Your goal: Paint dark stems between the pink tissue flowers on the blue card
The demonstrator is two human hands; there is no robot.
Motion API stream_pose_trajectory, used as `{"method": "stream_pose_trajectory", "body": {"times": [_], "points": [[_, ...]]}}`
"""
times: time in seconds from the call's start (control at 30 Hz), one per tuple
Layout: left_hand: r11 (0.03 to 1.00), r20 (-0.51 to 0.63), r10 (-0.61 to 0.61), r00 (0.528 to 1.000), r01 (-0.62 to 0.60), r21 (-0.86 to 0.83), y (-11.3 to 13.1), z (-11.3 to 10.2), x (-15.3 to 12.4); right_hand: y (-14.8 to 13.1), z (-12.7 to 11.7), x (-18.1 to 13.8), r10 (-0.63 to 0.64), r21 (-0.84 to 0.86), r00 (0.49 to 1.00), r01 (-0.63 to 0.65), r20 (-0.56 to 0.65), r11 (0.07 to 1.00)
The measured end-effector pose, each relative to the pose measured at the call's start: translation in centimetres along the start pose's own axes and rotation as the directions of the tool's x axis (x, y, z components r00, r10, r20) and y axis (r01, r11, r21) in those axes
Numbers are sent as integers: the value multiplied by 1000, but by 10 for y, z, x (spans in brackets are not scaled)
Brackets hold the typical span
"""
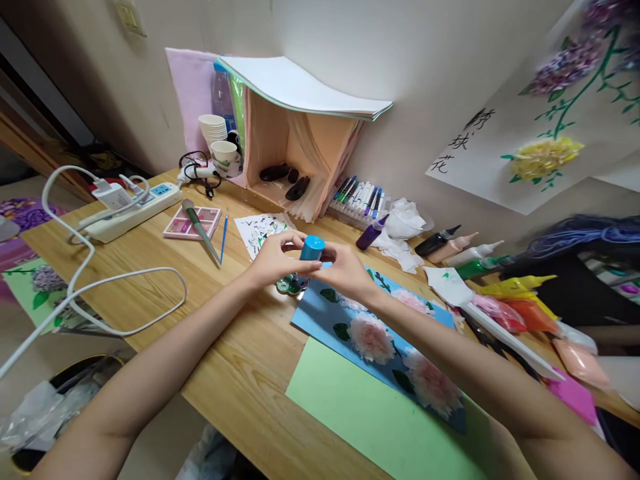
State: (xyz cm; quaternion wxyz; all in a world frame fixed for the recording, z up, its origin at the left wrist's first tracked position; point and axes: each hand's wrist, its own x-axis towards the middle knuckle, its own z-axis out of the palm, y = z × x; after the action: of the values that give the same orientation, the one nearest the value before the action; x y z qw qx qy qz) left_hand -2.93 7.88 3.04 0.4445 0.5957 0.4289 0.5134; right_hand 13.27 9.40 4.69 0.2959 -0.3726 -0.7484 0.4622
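Both my hands meet over the wooden desk [165, 293] around a small bottle with a bright blue cap [313, 248]. My left hand [276, 260] curls its fingers round the bottle from the left. My right hand [345, 270] grips it from the right, fingers closed near the cap. The bottle's body is mostly hidden by my fingers. Just below it sits a small green paint dish [291, 286]. Under my right forearm lies a blue sheet [320, 317] with pink paper flowers [371, 338], partly overlapped by a light green sheet [360, 407].
A white power strip [131, 212] with looping cables lies at the left. A pink palette [193, 223], brushes, a sketch paper [260, 230], a marker set [359, 198], several squeeze paint bottles [465, 253] and a wooden box shelf [295, 153] line the back. A bin [55, 400] stands below the desk.
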Motion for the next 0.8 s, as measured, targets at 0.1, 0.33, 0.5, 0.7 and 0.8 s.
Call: {"method": "stream_pose_trajectory", "body": {"times": [0.1,0.33,0.5,0.7,0.8], "points": [[996,40,11,999,-7,-86,-3,4,0,-3,-2,-2,-35,-129,998,29,-43,991],[984,68,-37,997,48,-169,-1,6,-2,-6,-5,0,-49,-185,997,38,-55,982],[982,56,-68,996,77,-173,-3,5,-2,-6,-4,2,-15,-174,998,3,-69,985],[964,55,-75,996,87,-251,-10,5,-2,-7,-2,1,14,-166,997,-27,-76,986],[956,54,-86,995,98,-277,-11,6,-1,-8,-2,1,19,-172,996,-33,-82,984]]}}
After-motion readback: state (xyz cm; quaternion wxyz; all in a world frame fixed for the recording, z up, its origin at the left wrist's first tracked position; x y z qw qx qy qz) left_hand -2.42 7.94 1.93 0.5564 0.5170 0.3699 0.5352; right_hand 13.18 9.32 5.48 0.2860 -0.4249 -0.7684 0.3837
